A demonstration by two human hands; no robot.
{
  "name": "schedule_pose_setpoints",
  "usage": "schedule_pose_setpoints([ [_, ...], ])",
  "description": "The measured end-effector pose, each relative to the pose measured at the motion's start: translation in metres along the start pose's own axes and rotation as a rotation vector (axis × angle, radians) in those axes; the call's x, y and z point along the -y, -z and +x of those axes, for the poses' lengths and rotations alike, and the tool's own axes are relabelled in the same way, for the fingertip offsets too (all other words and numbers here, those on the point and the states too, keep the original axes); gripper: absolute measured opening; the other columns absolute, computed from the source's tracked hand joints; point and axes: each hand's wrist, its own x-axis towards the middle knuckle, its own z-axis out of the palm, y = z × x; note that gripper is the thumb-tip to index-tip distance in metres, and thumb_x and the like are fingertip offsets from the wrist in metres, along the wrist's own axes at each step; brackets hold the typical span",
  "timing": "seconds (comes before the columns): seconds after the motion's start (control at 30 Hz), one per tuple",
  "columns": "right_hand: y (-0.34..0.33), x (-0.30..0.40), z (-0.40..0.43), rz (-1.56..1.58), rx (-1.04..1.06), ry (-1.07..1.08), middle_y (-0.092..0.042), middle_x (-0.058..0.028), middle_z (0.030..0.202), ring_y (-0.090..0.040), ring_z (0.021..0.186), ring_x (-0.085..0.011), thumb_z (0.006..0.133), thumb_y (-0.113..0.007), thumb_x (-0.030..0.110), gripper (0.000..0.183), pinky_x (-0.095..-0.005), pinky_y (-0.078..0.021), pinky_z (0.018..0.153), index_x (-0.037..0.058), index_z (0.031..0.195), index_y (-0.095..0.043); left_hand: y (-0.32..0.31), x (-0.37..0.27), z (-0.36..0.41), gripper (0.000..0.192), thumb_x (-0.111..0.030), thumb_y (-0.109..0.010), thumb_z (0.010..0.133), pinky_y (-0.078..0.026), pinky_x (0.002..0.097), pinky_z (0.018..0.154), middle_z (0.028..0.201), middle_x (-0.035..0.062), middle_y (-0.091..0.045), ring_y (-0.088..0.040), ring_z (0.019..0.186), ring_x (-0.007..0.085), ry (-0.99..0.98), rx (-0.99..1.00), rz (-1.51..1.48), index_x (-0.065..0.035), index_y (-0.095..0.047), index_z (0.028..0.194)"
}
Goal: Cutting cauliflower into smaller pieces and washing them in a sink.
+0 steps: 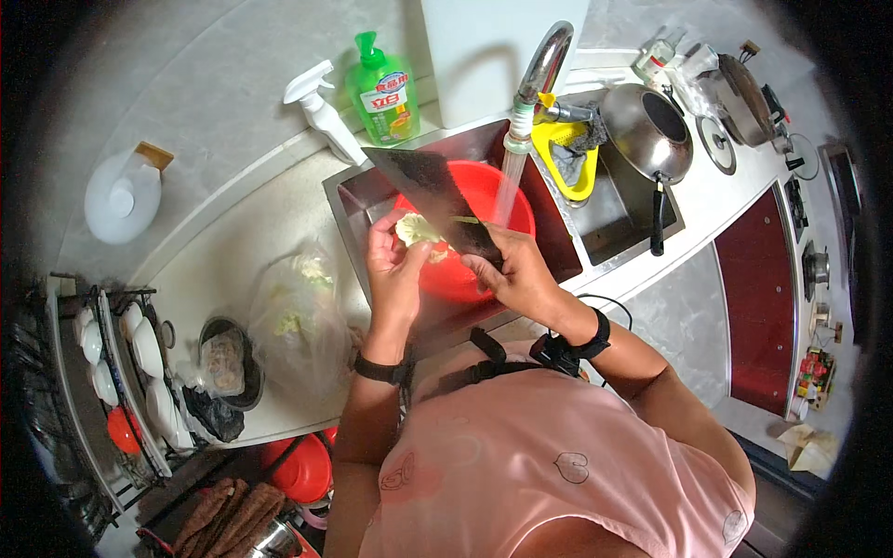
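Observation:
My left hand holds a pale cauliflower floret between thumb and fingers. In my right hand is a kitchen cleaver, its broad dark blade slanting up and to the left beside the floret. Both hands are over a red plastic basin standing in the left sink bowl. Water runs from the faucet into the basin, to the right of the blade. The cleaver hides part of the basin, and my right hand covers its handle.
A plastic bag of cauliflower lies on the counter at left, near a dark bowl and a dish rack. A green soap bottle and white spray bottle stand behind the sink. A yellow strainer and wok sit right.

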Motion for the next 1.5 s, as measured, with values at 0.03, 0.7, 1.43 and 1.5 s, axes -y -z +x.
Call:
schedule_pose_setpoints([
  [0.03,0.000,0.000,0.000,0.000,-0.001,-0.001,-0.048,-0.0024,0.068,-0.050,0.053,-0.0062,0.086,-0.055,0.007,0.026,-0.0222,-0.0440,0.047,-0.0011,0.110,-0.051,-0.001,-0.001,-0.001,0.042,0.011,-0.052,0.078,-0.044,0.0289,0.086,0.110,0.0084,-0.050,-0.051,0.099,0.0139,-0.007,-0.015,0.007,-0.0031,-0.041,0.116],
  [0.7,-0.002,0.005,-0.003,-0.007,-0.002,-0.035,-0.049,-0.0010,0.058,-0.049,0.048,-0.0061,0.086,-0.056,0.008,0.012,-0.0229,-0.0413,0.043,-0.0032,0.090,-0.053,-0.013,-0.004,-0.001,0.047,0.015,-0.050,0.074,-0.041,0.0274,0.090,0.115,0.0090,-0.050,-0.050,0.102,0.0144,-0.255,-0.122,0.168,0.0008,-0.041,0.119],
  [1.43,-0.012,-0.021,0.012,-0.257,-0.048,0.076,-0.054,-0.0224,0.093,-0.053,0.086,-0.0407,0.069,-0.057,-0.002,0.042,-0.0430,-0.0443,0.074,-0.0009,0.110,-0.050,-0.010,0.019,-0.010,0.045,0.011,-0.053,0.076,-0.038,0.0280,0.092,0.116,0.0114,-0.050,-0.048,0.107,0.0158,-0.059,-0.034,0.129,0.0036,-0.040,0.118],
  [1.5,-0.008,-0.019,0.013,-0.282,0.027,-0.013,-0.055,-0.0232,0.093,-0.054,0.086,-0.0402,0.071,-0.057,0.000,0.039,-0.0426,-0.0446,0.073,-0.0011,0.109,-0.051,-0.007,0.022,-0.009,0.043,0.008,-0.053,0.076,-0.037,0.0267,0.092,0.115,0.0107,-0.050,-0.047,0.108,0.0145,-0.048,-0.027,0.125,0.0044,-0.041,0.117],
])
